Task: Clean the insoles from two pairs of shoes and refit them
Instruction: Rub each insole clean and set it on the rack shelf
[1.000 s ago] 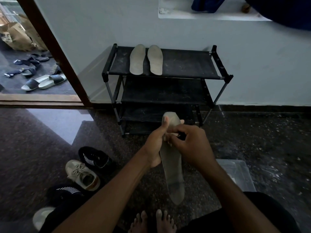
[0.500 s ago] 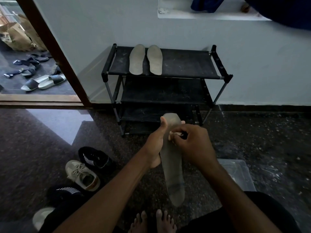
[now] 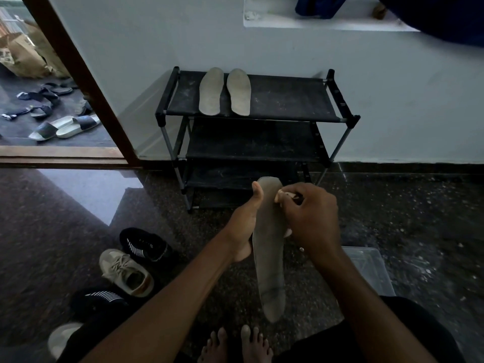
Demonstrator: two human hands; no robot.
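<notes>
Since half a second ago, our right hand [image 3: 311,218] has slid a little up and toward the right edge of the insole [image 3: 269,258]. The insole itself has barely shifted and hangs nearly upright at the middle of the view. Our left hand [image 3: 243,226] grips its left edge, thumb stretched up the front and fingers wrapped behind. Our right hand's fingers are curled tight round a small pale object [image 3: 284,197] pressed against the insole near its top. In this dim light we cannot say whether it is a brush or a cloth.

We are over a dark, speckled, polished floor [image 3: 392,231]. A pale wall [image 3: 392,87] fills twelve o'clock, with a black rack [image 3: 288,100] standing against it. At ten o'clock a wooden door frame [image 3: 86,82] opens onto an outer floor where several sandals [image 3: 65,125] lie scattered.

We count three insoles: the one we hold, and a pair of insoles [image 3: 210,91] lying side by side on the rack's top shelf.

Four shoes sit between seven and eight o'clock:
- a black striped shoe [image 3: 145,246]
- a beige sneaker [image 3: 125,273]
- a second black shoe [image 3: 99,297]
- a pale shoe [image 3: 60,336], partly hidden by our arm

One clear plastic box [image 3: 366,265] rests on the floor at four o'clock, partly behind our right forearm. Two bare feet [image 3: 235,344] show at six o'clock.
</notes>
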